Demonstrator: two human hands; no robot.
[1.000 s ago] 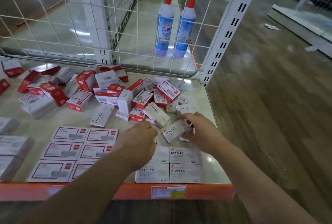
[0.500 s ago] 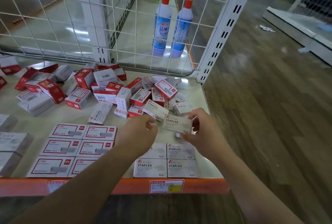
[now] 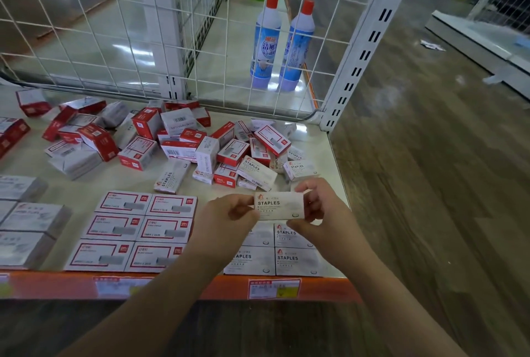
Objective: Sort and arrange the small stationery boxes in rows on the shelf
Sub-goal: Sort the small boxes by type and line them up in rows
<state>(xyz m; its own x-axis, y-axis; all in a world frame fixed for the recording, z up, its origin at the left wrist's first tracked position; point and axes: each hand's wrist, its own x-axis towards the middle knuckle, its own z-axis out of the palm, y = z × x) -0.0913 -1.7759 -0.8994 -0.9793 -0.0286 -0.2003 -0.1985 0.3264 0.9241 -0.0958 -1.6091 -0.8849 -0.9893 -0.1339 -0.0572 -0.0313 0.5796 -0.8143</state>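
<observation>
I see a pale shelf (image 3: 329, 156) with an orange front lip. A loose heap of red-and-white boxes (image 3: 177, 138) lies at the back. Nearer me, red-framed boxes (image 3: 134, 227) lie flat in two columns, and white STAPLES boxes (image 3: 295, 262) sit in rows at the front right.

Card, painted metal and glossy plastic

The staples box (image 3: 279, 205) looked like matt white printed card, as did the red-and-white boxes (image 3: 146, 227) laid flat beside it. The shelf (image 3: 334, 156) had a smooth, pale, faintly shiny surface with an orange front strip (image 3: 329, 289). The wire grid (image 3: 114, 27) and slotted upright (image 3: 370, 41) appeared to be white-painted metal. The two bottles (image 3: 265, 41) were glossy plastic; the floor (image 3: 430, 184) showed wood grain with a dull sheen.
</observation>
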